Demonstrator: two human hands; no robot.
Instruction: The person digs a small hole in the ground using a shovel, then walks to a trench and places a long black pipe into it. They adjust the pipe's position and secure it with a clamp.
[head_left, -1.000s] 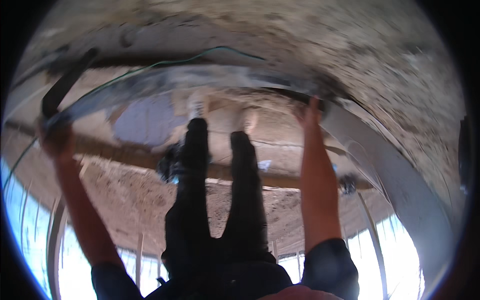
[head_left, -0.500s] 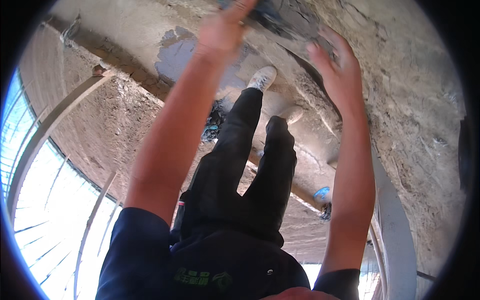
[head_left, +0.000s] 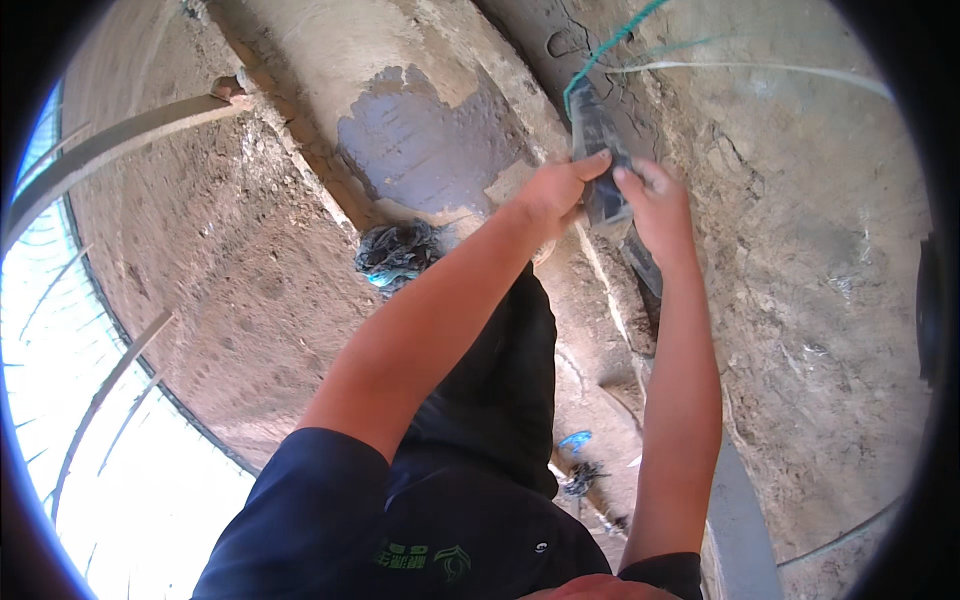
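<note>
Two bare hands meet at about one o'clock in my view, both closed on the same dark, flat strip of material (head_left: 598, 160) that stands against the earthen wall (head_left: 800, 250). My left hand (head_left: 556, 190) pinches the strip's lower left edge, thumb and fingers curled tight around it, the forearm running down toward seven o'clock. My right hand (head_left: 655, 205) grips the strip's right edge from the other side, fingers bent over it, its forearm dropping almost straight to six o'clock. From the top of the strip a green cord (head_left: 612, 42) runs up toward twelve o'clock, and a pale thin line (head_left: 760, 68) crosses the wall toward two o'clock. Left of the hands, at eleven o'clock, a grey damp patch (head_left: 420, 140) marks the concrete ledge (head_left: 330, 60). A tangled grey bundle of rag or netting (head_left: 398, 252) lies on the dirt just below that patch, near my left forearm. My dark trousers (head_left: 500, 390) fill the centre, and a small blue scrap (head_left: 575, 438) lies on the ground at about five o'clock.
</note>
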